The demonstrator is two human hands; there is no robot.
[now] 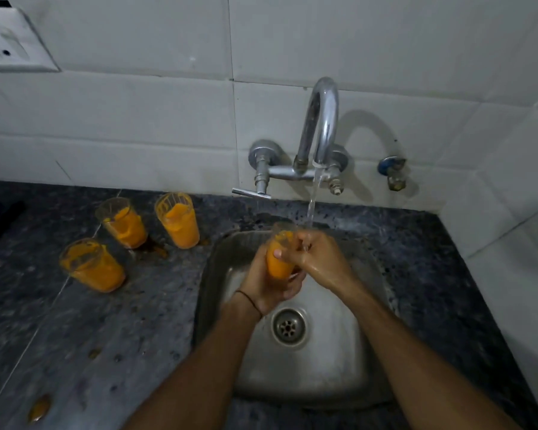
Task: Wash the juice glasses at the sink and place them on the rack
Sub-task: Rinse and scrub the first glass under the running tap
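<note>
At twelve o'clock in the steel sink [330, 377], an orange-coated clear juice glass [279, 262] is gripped by the left hand [261, 285], its rim pinched by the right hand [320, 259]. Rinsing is judged begun; inside scrubbing is needed next.

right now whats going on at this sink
A person is washing an orange-smeared clear juice glass over the steel sink, under water running from the curved chrome tap. The left hand holds the glass from below; the right hand curls round its rim. Three more juice-coated glasses wait upright on the dark speckled counter to the left, among orange spills. No rack is in view.
</note>
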